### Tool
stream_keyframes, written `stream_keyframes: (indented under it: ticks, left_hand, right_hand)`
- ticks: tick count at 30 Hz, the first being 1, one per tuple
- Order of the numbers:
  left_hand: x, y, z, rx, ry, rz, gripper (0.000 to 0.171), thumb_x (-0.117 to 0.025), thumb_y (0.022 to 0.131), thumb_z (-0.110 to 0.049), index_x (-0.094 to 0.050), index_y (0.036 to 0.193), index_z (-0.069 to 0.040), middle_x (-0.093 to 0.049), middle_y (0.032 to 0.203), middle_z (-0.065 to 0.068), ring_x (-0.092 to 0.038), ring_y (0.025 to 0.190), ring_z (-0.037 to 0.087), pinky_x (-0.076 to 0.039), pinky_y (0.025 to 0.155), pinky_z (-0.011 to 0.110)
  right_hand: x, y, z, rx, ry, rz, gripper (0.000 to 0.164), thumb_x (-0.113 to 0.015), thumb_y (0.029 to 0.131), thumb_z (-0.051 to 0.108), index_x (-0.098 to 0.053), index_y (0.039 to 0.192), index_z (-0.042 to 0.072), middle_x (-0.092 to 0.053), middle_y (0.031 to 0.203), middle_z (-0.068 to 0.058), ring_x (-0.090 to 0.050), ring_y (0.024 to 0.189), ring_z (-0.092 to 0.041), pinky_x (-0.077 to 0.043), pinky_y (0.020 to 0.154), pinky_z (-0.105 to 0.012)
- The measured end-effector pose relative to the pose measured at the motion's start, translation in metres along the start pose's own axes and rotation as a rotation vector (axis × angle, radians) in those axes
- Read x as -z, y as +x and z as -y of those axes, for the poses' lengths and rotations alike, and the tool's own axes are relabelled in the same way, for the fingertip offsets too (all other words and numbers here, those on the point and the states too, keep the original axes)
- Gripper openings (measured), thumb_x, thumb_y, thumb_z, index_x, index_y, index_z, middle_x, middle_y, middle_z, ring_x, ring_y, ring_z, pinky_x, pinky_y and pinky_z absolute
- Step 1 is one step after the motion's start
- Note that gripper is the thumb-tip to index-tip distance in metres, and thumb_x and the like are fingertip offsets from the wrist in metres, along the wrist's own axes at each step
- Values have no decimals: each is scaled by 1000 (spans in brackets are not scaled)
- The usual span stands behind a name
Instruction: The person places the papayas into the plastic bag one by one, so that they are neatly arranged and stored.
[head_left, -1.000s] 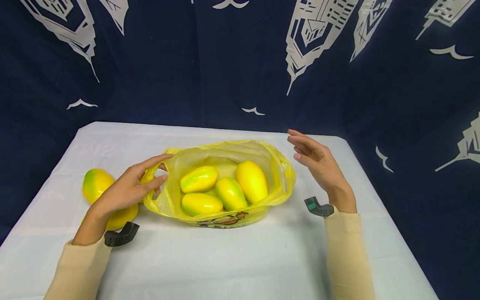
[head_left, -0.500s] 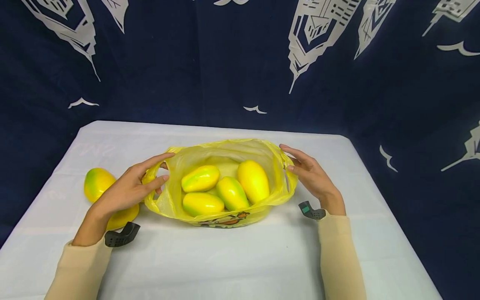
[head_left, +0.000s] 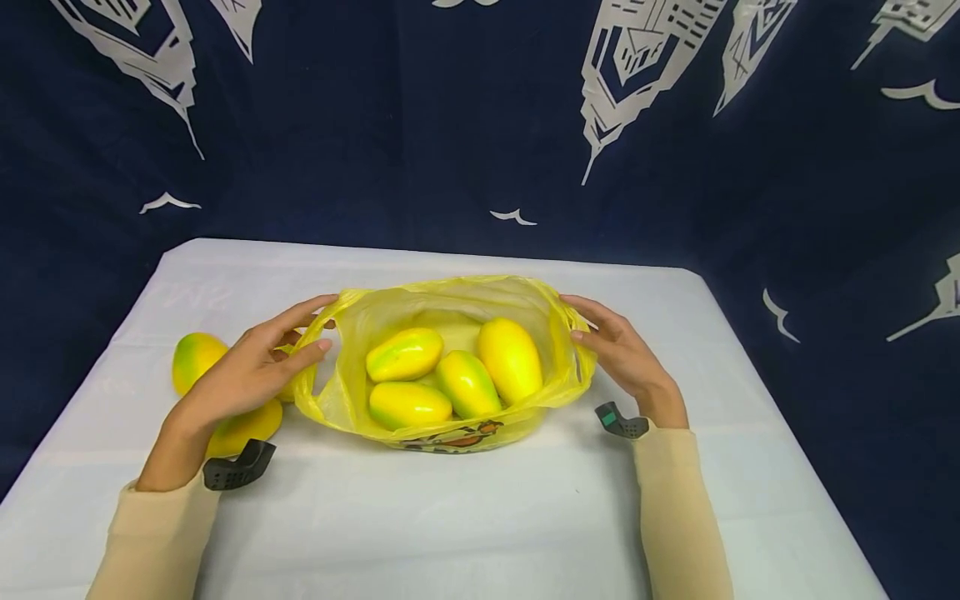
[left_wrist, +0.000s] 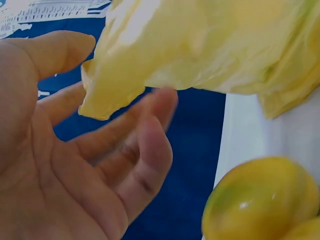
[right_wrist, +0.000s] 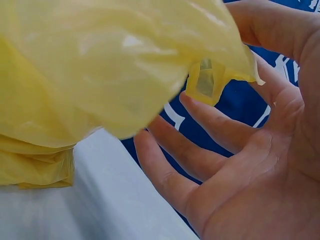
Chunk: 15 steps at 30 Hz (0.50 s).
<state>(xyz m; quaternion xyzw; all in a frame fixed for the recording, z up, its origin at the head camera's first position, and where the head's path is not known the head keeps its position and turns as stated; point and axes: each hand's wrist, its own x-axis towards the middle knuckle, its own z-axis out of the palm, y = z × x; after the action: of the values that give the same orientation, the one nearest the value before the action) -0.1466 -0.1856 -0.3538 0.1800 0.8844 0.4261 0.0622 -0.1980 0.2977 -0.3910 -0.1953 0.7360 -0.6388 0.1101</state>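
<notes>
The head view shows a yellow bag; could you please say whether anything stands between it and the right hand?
Nothing visible does: the right hand is at the edge of the yellow bag, and the loose fruits lie by the left hand.

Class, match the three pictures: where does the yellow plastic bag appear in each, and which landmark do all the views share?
Head: the yellow plastic bag is at the centre, mouth facing up.
Left wrist: it fills much of the top, from left of centre to the right edge.
Right wrist: it fills the upper left.
Shared landmark: the white tabletop.
</notes>
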Motion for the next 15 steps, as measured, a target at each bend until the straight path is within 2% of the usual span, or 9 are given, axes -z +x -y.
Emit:
stream_keyframes:
  ticks: [3, 7, 9, 15]
  left_hand:
    - [3, -2, 1, 6, 36, -36, 55, -50, 106, -38, -31, 157, -33, -51, 147, 12, -55, 116, 30, -44, 92, 48]
    - [7, -4, 1, 2, 16, -68, 52, -46, 107, -37, -33, 157, -28, -54, 142, 16, -53, 122, 33, -41, 99, 55]
    - [10, -6, 1, 2, 17, -88, 51, -44, 108, -36, -35, 157, -27, -54, 142, 16, -53, 124, 33, -41, 100, 53]
    - [21, -13, 1, 46, 56, -145, 50, -47, 107, -37, -37, 155, -29, -57, 140, 10, -55, 122, 27, -40, 91, 21]
  right_hand:
    - [0, 1, -2, 3, -3, 4, 51, -56, 101, 6, -45, 150, 12, -36, 159, -3, -46, 136, -14, -46, 104, -25]
    - [-1, 2, -3, -8, -25, -2, 49, -56, 102, 7, -46, 149, 12, -35, 161, -4, -44, 138, -13, -46, 103, -24]
    - [-2, 2, -3, -15, -40, -2, 48, -56, 102, 8, -47, 149, 12, -33, 161, -4, -43, 138, -13, -47, 102, -24]
    - [-2, 3, -2, -24, -65, -1, 48, -57, 102, 11, -46, 149, 12, -31, 162, -5, -44, 138, -14, -48, 100, -24]
